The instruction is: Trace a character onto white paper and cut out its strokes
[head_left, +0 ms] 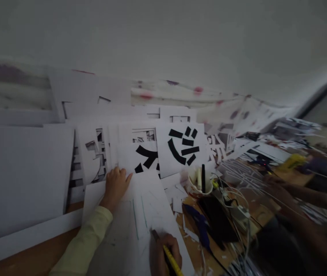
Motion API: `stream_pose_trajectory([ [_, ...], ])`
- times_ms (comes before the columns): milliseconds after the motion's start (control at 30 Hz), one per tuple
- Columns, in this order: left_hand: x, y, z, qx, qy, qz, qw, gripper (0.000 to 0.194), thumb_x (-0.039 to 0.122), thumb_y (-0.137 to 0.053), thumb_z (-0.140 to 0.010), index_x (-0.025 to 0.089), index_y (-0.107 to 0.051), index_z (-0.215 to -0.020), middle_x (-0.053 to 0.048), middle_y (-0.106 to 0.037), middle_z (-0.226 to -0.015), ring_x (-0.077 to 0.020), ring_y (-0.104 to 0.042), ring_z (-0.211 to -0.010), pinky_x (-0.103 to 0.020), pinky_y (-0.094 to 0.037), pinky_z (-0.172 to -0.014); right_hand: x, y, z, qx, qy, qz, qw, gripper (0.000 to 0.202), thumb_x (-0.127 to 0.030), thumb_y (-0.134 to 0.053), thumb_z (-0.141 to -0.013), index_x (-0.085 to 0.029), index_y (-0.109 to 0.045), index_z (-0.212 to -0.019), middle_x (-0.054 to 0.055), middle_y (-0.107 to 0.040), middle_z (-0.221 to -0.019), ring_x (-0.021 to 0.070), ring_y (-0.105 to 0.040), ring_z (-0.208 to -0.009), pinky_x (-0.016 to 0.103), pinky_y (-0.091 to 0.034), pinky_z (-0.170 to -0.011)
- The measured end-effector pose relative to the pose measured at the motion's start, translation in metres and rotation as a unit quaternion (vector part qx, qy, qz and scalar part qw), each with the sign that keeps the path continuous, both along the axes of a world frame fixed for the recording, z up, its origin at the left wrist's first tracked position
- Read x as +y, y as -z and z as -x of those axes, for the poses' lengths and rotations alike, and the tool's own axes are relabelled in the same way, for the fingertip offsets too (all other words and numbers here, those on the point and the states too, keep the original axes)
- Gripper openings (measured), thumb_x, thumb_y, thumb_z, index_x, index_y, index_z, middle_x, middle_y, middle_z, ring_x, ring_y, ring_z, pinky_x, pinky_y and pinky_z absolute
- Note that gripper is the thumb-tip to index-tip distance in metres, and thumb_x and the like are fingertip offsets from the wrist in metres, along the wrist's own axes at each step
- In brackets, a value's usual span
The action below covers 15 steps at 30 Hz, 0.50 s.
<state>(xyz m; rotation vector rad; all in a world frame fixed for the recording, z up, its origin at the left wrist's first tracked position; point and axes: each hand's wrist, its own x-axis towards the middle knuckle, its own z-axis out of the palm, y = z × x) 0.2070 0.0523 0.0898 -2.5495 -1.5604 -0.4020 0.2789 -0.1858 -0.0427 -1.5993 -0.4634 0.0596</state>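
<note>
A large white board (117, 222) with thin green and pencil lines lies on the table in front of me. At its far edge rests my left hand (117, 188), fingers spread and holding nothing. My right hand (166, 253), low in the view, is closed around a yellow and black cutter knife (172, 262), its tip end over the board. Behind the board stand white sheets, one bearing black shapes (183, 145) and another with more black shapes (147, 157), partly covered by the board.
A cup (193, 182) with tools, a blue glue gun (198, 222), a dark flat object (219, 218) and tangled cables are right of the board. Another person's hands (278, 188) work at right. White boards (22, 172) lean at left.
</note>
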Motion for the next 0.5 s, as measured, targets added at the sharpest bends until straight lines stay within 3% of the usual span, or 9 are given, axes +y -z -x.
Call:
stream_pose_trajectory([
  [100,0.001,-0.001,-0.002,0.013,-0.014,-0.015,1.000,0.050,0.046,-0.038,-0.100,0.006,-0.067,-0.104,-0.022,-0.063,-0.110,-0.0354,-0.061,-0.103,-0.044,-0.043,-0.088,0.009,0.001,0.001,-0.007,0.033,0.002,0.999,0.029,-0.036,-0.067,-0.080,-0.023,-0.052,-0.059,-0.003,-0.051,-0.055,0.0154,-0.048,-0.054,0.027,-0.039,-0.051],
  [233,-0.004,-0.003,-0.004,0.012,-0.049,0.002,0.999,0.054,0.045,-0.033,-0.100,0.001,-0.063,-0.111,-0.026,-0.064,-0.117,-0.0373,-0.061,-0.108,-0.045,-0.044,-0.090,0.005,-0.005,0.001,-0.017,-0.006,-0.010,1.000,0.026,-0.038,-0.064,-0.081,-0.024,-0.053,-0.063,-0.003,-0.050,-0.055,0.0152,-0.047,-0.054,0.027,-0.039,-0.051],
  [333,-0.007,-0.010,-0.001,-0.006,-0.071,0.068,0.995,0.059,0.045,-0.028,-0.101,-0.003,-0.057,-0.121,-0.026,-0.070,-0.104,-0.0364,-0.067,-0.099,-0.042,-0.046,-0.083,-0.002,-0.011,0.003,-0.017,-0.052,-0.024,0.998,0.023,-0.038,-0.062,-0.084,-0.024,-0.053,-0.069,-0.003,-0.050,-0.058,0.0148,-0.046,-0.056,0.027,-0.039,-0.052],
  [433,-0.004,-0.018,0.006,-0.010,-0.055,0.096,0.994,0.059,0.048,-0.028,-0.101,0.004,-0.061,-0.122,-0.020,-0.074,-0.096,-0.0345,-0.070,-0.095,-0.039,-0.047,-0.077,-0.009,-0.019,0.007,-0.001,-0.081,-0.041,0.996,0.024,-0.041,-0.061,-0.086,-0.023,-0.052,-0.073,-0.004,-0.050,-0.061,0.0145,-0.046,-0.058,0.028,-0.040,-0.053],
  [500,0.000,-0.021,0.013,-0.011,-0.040,0.107,0.993,0.058,0.052,-0.028,-0.101,0.012,-0.068,-0.111,-0.017,-0.075,-0.100,-0.0335,-0.069,-0.098,-0.037,-0.047,-0.077,-0.014,-0.028,0.007,0.021,-0.088,-0.050,0.995,0.025,-0.045,-0.064,-0.085,-0.023,-0.054,-0.076,-0.004,-0.052,-0.062,0.0147,-0.047,-0.058,0.028,-0.041,-0.053],
])
